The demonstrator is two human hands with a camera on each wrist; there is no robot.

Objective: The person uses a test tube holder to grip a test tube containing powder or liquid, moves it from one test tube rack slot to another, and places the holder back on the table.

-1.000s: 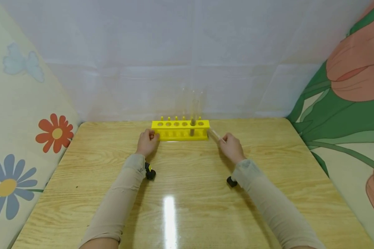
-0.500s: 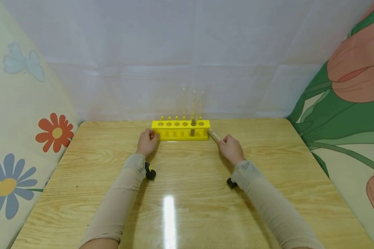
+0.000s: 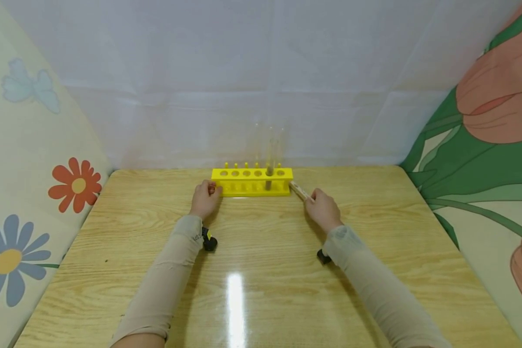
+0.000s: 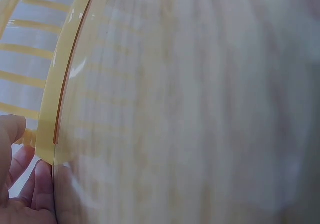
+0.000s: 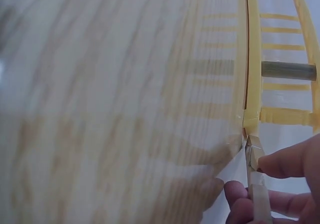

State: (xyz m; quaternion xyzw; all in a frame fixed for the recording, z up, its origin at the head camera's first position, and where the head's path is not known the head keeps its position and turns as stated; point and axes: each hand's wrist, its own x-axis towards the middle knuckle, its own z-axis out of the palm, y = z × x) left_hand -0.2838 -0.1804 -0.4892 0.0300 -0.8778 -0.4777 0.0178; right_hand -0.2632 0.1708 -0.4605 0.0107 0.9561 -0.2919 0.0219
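Note:
A yellow test tube rack (image 3: 252,193) stands at the table's back edge. One clear test tube with dark contents (image 3: 268,185) is upright in it, right of the middle. My left hand (image 3: 206,199) grips the rack's left end, thumb and fingers around its corner in the left wrist view. Between thumb and fingers my right hand (image 3: 324,208) pinches a wooden test tube holder (image 3: 300,190), whose tip points at the rack's right end. In the right wrist view the holder (image 5: 261,201) comes close to the rack's base; whether they touch, I cannot tell.
The wood-grain table (image 3: 261,251) is glossy, with a bright light reflection near the front. A white cloth (image 3: 191,63) hangs right behind the rack. Floral panels flank both sides. Faint clear outlines stand beside the tube; whether they are tubes or reflections, I cannot tell.
The wooden holder has turned in my right hand, so its broad side now shows. The left hand, the rack and the tube stay where they were.

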